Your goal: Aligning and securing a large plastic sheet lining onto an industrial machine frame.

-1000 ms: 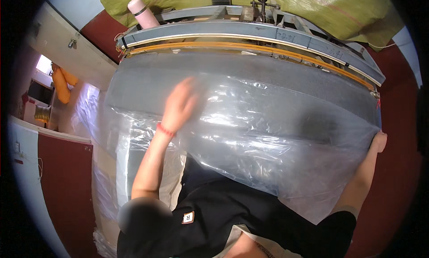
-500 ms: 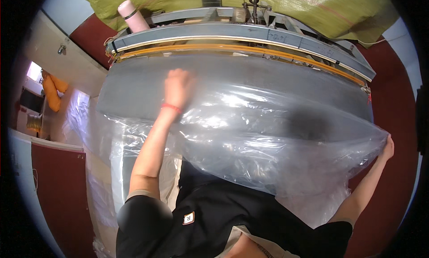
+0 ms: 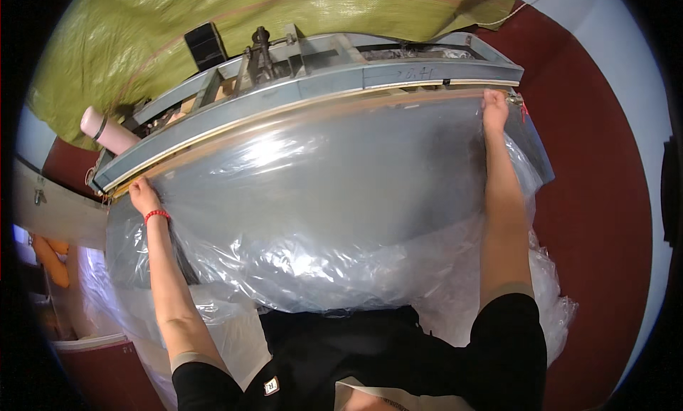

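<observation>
Both hands are down on the clear plastic sheet (image 3: 320, 197), one at each far corner. The left hand (image 3: 142, 195) is pressed flat on the sheet's far left end, fingers laid together on the film; whether any film is pinched under them cannot be told. The right hand (image 3: 494, 106) is out at full arm's reach on the far right end, fingers curled down over the edge of the film, though how tightly they close is hard to read from here.

Between the two hands the sheet lies stretched wide and fairly smooth, then bunches into shiny crumples on the near side, spilling toward the person's black shirt (image 3: 356, 354). Beyond both hands, touching the sheet's far edge, runs the long grey metal machine (image 3: 370, 73), with a pale tan strip (image 3: 284, 112) along its front rim just past the fingertips. Behind the machine hangs a green woven tarp (image 3: 178, 27). Beyond the left hand, at the machine's end, lies a pink cylinder (image 3: 107, 130). Further along sits a small black box (image 3: 206, 44). Just below the left hand, a red beaded bracelet (image 3: 156, 214) circles the wrist.
</observation>
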`<state>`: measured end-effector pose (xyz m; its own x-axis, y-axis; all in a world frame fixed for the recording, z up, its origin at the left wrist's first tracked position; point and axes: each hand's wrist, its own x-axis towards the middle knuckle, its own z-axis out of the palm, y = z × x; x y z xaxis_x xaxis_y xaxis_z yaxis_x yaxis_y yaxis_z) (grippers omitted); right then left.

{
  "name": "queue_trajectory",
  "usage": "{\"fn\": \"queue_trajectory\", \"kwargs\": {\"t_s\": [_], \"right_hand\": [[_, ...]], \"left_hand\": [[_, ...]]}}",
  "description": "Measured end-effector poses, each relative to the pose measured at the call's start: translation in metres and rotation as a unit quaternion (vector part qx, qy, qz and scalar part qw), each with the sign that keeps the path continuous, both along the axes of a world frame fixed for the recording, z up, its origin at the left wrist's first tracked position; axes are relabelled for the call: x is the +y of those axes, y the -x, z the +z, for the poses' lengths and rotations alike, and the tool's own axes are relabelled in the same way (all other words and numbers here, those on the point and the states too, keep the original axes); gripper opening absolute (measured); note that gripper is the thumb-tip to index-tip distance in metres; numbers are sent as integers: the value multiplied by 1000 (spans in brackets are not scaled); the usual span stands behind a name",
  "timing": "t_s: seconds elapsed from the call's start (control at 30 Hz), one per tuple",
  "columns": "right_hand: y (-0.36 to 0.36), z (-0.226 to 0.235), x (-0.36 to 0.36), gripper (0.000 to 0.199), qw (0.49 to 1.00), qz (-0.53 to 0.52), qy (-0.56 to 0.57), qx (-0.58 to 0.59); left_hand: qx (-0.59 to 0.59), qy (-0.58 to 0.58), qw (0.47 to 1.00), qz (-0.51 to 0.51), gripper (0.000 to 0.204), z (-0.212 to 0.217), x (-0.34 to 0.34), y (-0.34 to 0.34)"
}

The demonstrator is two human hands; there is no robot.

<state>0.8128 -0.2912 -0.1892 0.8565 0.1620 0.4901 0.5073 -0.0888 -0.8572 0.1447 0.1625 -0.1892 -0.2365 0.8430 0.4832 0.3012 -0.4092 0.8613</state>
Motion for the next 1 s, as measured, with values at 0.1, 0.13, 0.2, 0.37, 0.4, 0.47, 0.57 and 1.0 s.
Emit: {"fn": "queue_trajectory", "kwargs": {"t_s": [0.1, 0.13, 0.2, 0.37, 0.4, 0.47, 0.57, 1.0], "right_hand": [[-14, -2, 0, 14, 999, -22, -24, 26], [-16, -3, -1, 16, 998, -54, -13, -6], [-14, -4, -1, 19, 996, -83, 1, -34], [-4, 22, -2, 10, 994, -8, -64, 91], [2, 26, -1, 5, 993, 10, -75, 90], [2, 23, -1, 6, 992, 21, -80, 96], [-1, 24, -19, 11, 996, 22, -37, 80], [41, 89, -205, 30, 866, -413, 252, -128]], "left_hand": [[8, 28, 999, -17, 26, 0, 6, -11], [26, 12, 999, -15, 26, 0, 7, -11], [4, 29, 999, -26, 26, 0, 5, -15], [-209, 55, 972, -89, 18, 12, -5, -12], [-208, 55, 973, -84, 18, 16, -12, -14], [-238, 78, 966, -59, 21, 27, -24, -24], [-129, 278, 947, -92, 22, 54, -38, -20], [61, 197, 885, -417, 22, 114, -204, -74]]}}
